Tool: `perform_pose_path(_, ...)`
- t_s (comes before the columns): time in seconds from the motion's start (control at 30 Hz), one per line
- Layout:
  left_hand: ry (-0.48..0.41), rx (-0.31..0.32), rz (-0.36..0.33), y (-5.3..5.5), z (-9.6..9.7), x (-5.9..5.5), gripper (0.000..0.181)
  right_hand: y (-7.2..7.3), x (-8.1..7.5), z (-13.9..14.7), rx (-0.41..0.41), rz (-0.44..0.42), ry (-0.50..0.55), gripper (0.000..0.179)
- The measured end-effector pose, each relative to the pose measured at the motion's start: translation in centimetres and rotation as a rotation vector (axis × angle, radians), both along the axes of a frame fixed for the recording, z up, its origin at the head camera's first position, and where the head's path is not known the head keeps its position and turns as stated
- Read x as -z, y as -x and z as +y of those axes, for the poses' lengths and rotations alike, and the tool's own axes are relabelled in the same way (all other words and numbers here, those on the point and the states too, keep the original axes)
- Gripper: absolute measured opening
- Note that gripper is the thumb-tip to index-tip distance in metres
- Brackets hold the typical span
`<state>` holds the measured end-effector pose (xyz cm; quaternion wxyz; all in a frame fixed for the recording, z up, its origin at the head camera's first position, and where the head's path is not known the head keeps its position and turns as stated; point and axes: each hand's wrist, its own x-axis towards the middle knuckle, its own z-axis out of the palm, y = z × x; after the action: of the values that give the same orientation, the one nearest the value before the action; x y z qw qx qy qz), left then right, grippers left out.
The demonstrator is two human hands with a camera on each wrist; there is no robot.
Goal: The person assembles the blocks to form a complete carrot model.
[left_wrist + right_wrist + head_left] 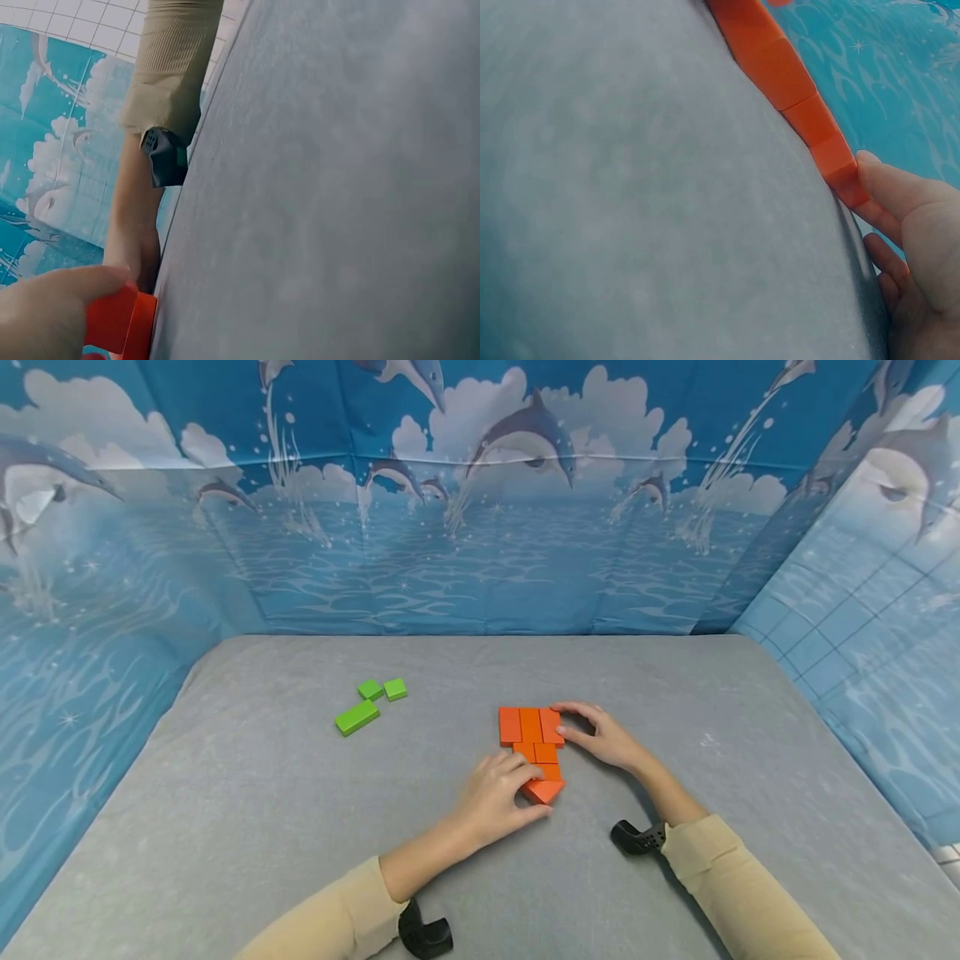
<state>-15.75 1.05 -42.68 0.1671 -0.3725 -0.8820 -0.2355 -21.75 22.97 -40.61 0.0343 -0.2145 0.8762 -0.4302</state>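
Several orange blocks (531, 724) lie flat against one another in a column on the grey cloth, wider at the far end. At the near end is an orange triangular block (544, 791). My left hand (497, 795) pinches this block between thumb and fingers, partly covering the column's left side. In the left wrist view, the thumb lies against a red-orange block (112, 322). My right hand (603, 739) touches the far right orange block (551, 727) with thumb and index finger. The right wrist view shows the thumb against the orange row's end (844, 172).
Farther left on the grey cloth (262, 802) lie a long green block (357, 717) and two small green blocks (371, 690). A blue curtain printed with dolphins (450, 560) stands behind the table and at its sides. Black devices (637, 837) sit at both wrists.
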Motion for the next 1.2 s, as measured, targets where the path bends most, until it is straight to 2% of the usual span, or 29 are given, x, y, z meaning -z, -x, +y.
perform_pose_path(0.23, 0.013, -0.024, 0.025, 0.1, 0.2, 0.5, 0.038, 0.0, 0.0, 0.1, 0.003, -0.009, -0.005, 0.039)
perform_pose_path(0.63, 0.016, -0.025, 0.054, 0.3, 0.2, 1.1, 0.038, -0.1, -0.1, 0.0, 0.010, -0.018, -0.012, 0.040)
perform_pose_path(1.2, 0.003, -0.030, 0.048, 0.3, 0.2, 1.3, 0.039, 0.0, 0.1, 0.0, -0.002, -0.009, -0.002, 0.039)
